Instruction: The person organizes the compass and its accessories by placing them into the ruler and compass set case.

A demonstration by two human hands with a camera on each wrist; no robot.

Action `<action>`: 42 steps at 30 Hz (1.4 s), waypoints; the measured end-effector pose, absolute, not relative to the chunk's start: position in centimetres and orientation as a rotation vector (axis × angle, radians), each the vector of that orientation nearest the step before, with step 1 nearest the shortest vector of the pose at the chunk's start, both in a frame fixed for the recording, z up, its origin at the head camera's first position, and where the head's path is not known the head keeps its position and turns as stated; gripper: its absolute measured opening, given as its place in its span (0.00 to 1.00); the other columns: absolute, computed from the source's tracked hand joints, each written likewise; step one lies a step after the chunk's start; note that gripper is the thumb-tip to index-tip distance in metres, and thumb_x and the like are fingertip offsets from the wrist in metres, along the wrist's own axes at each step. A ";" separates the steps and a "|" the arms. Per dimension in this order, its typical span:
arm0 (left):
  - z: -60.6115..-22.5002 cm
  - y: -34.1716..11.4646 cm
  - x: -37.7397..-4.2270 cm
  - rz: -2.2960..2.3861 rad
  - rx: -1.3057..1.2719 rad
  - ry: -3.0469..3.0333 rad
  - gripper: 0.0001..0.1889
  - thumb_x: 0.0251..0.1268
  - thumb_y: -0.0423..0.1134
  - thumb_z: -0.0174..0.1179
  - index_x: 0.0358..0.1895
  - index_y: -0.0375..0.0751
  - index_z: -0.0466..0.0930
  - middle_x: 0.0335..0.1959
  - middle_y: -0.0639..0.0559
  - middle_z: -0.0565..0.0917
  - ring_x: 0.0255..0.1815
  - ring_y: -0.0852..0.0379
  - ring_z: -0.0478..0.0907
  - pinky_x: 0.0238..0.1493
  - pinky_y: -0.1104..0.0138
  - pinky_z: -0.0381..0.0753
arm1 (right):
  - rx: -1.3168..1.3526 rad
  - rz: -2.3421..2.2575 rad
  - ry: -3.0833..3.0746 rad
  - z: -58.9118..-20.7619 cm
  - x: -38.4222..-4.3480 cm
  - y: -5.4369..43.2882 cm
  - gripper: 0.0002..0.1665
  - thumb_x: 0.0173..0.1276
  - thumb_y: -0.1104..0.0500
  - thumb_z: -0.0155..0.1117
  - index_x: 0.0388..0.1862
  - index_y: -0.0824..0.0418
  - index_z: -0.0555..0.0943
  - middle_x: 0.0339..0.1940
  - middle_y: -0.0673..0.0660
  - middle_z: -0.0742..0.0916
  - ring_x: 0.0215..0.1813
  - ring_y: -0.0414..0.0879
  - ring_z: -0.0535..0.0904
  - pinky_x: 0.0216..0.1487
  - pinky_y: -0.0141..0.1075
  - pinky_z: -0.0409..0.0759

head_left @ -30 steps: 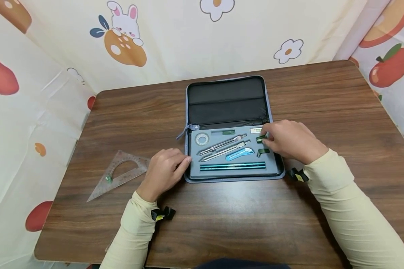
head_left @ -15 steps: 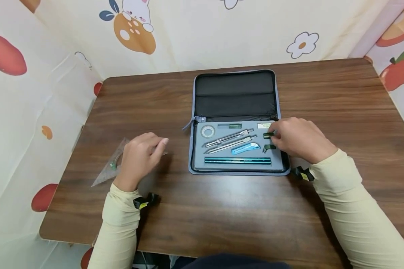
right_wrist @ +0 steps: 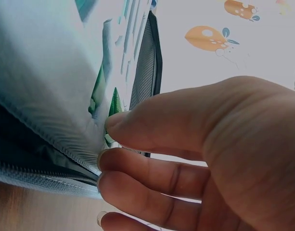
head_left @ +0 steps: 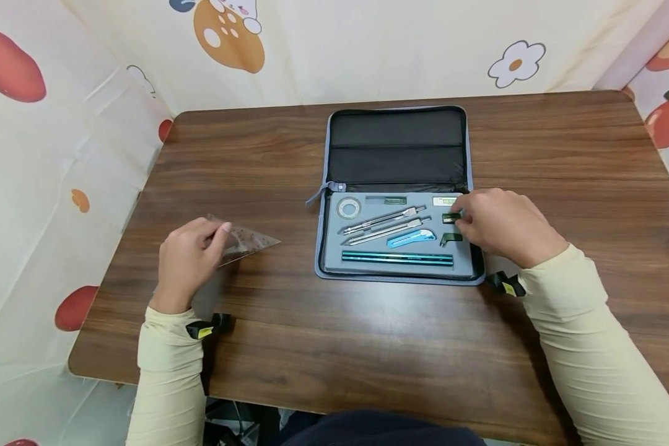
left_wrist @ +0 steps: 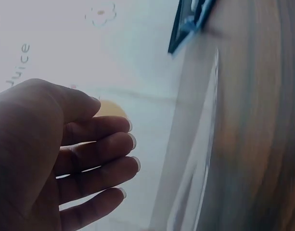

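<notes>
Tray (head_left: 464, 265), light blue, sits in the near half of the unfolded case (head_left: 319, 251), right of the table's middle as seen from the head. At its right side lies a small dark green piece (head_left: 450, 218), its right end at the thumb of the right hand (head_left: 498, 217). Grip at this point: fingers bent, thumb close to forefinger; whether the piece or the tray edge is pinched cannot be told.

Directly nearer lies a second green piece (head_left: 451, 238); directly farther, a white label-like piece (head_left: 443, 201), partly covered by the hand. Leftward in the tray: a small green box (head_left: 394, 201), a pale ring (head_left: 348, 208), two slanting silver instruments (head_left: 387, 231), a blue cutter (head_left: 411, 238) and, along the near edge, dark pencils with teal stripes (head_left: 397, 257).

Well left of the case, a clear set square (head_left: 248, 241) is on the table, partly hidden by the left hand (head_left: 188, 257). Grip there: released, fingers loosely bent and, in the left wrist view, apart from the clear edge.

Surround: wood-grain table (head_left: 368, 334), black wrist devices (head_left: 504, 284), pale yellow sleeves (head_left: 580, 322), printed curtain (head_left: 368, 56) behind.
</notes>
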State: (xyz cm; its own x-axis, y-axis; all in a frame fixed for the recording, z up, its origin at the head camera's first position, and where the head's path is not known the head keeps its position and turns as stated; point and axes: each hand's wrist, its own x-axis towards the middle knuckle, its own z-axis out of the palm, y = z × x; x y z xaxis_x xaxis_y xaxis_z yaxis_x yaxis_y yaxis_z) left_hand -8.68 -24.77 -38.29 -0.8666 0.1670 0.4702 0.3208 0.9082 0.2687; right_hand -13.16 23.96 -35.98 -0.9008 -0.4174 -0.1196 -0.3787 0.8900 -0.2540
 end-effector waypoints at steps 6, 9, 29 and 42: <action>-38.9 -26.2 -8.3 -0.454 -0.164 -2.684 0.11 0.71 0.41 0.61 0.42 0.38 0.89 0.37 0.43 0.84 0.30 0.44 0.79 0.26 0.46 0.75 | -0.619 -0.344 2.887 -35.8 -13.2 24.0 0.15 0.66 0.63 0.64 0.51 0.63 0.86 0.34 0.57 0.89 0.25 0.46 0.76 0.22 0.43 0.74; -39.0 -26.5 -8.1 -0.477 -0.084 -2.728 0.12 0.69 0.40 0.62 0.47 0.35 0.88 0.46 0.39 0.81 0.44 0.39 0.77 0.34 0.42 0.75 | -0.609 -0.350 2.882 -35.8 -13.2 24.1 0.15 0.67 0.62 0.64 0.52 0.63 0.85 0.35 0.57 0.89 0.26 0.46 0.77 0.22 0.43 0.74; -39.4 -28.7 -8.7 -0.301 0.216 -3.098 0.22 0.71 0.44 0.58 0.58 0.28 0.80 0.58 0.27 0.74 0.61 0.28 0.66 0.51 0.34 0.71 | -0.596 -0.363 2.852 -35.8 -13.1 23.8 0.17 0.68 0.61 0.63 0.55 0.61 0.84 0.38 0.57 0.89 0.24 0.45 0.75 0.20 0.40 0.70; -39.6 -28.5 -8.7 -0.286 0.275 -3.009 0.18 0.69 0.41 0.62 0.57 0.35 0.81 0.48 0.33 0.80 0.48 0.31 0.75 0.40 0.37 0.74 | -0.564 -0.362 2.847 -35.9 -13.0 23.8 0.17 0.68 0.61 0.61 0.55 0.60 0.84 0.37 0.56 0.88 0.24 0.46 0.74 0.20 0.40 0.69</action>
State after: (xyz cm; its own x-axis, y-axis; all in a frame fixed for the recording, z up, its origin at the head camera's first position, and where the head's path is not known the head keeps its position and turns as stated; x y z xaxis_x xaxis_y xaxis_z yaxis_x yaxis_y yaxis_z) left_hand -8.72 -28.53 -39.58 -0.9779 -0.1892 0.0884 -0.1692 0.9659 0.1962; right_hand -13.04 23.82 -35.86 -0.9032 -0.3976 -0.1619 -0.3445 0.8963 -0.2792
